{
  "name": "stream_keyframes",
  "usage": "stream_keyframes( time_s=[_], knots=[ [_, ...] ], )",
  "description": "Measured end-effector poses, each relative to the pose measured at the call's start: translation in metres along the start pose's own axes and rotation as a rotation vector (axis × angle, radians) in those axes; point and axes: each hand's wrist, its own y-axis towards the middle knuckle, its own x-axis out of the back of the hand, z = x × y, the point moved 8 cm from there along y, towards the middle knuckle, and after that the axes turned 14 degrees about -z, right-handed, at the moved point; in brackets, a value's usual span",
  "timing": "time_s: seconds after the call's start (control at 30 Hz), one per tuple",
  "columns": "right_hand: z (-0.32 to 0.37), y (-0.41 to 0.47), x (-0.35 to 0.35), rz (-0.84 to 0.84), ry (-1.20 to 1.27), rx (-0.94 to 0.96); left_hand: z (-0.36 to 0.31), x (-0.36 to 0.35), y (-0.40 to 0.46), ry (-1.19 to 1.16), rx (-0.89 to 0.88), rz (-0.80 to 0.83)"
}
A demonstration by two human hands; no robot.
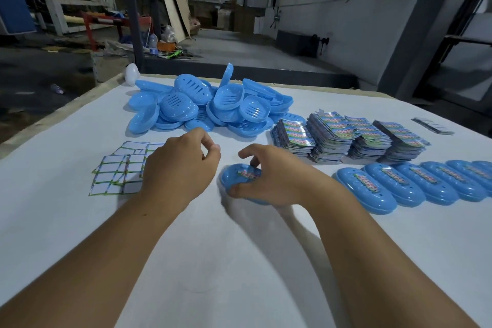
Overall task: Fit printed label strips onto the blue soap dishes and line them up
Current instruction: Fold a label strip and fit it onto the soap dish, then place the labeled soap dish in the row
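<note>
A blue soap dish [234, 181] is gripped by the right hand [277, 176], its label strip [249, 173] best pressed flat under the fingers, while the left hand [178, 168] hovers beside it, curled on nothing.

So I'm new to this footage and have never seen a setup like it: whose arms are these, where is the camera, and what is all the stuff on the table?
There is no machine here. A person wears a wide-angle camera on the head, so you look forward and down at their own two bare arms.

The right hand grips a blue soap dish that already carries a printed label strip. The left hand hovers beside it with curled fingers, holding nothing that I can see.

On the white table lie a heap of unlabelled blue dishes, stacks of printed labels, white-faced sheets at the left, and a row of finished dishes at the right.
</note>
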Motion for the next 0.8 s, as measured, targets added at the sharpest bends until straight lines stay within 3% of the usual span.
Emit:
stream_keyframes(
  time_s=[0.23, 0.47, 0.8],
  knots=[
    [-0.039, -0.028, 0.049, -0.278, -0.214, -0.239, -0.002, 0.0, 0.0, 0.006, 0.006, 0.032],
    [-0.067, -0.055, 0.06, -0.273, -0.338, -0.376, -0.007, 0.002, -0.003, -0.016, 0.0, 0.061],
    [-0.086, -0.059, 0.068, -0.263, -0.261, -0.486, -0.006, 0.003, -0.004, -0.053, 0.034, 0.052]
  ],
)
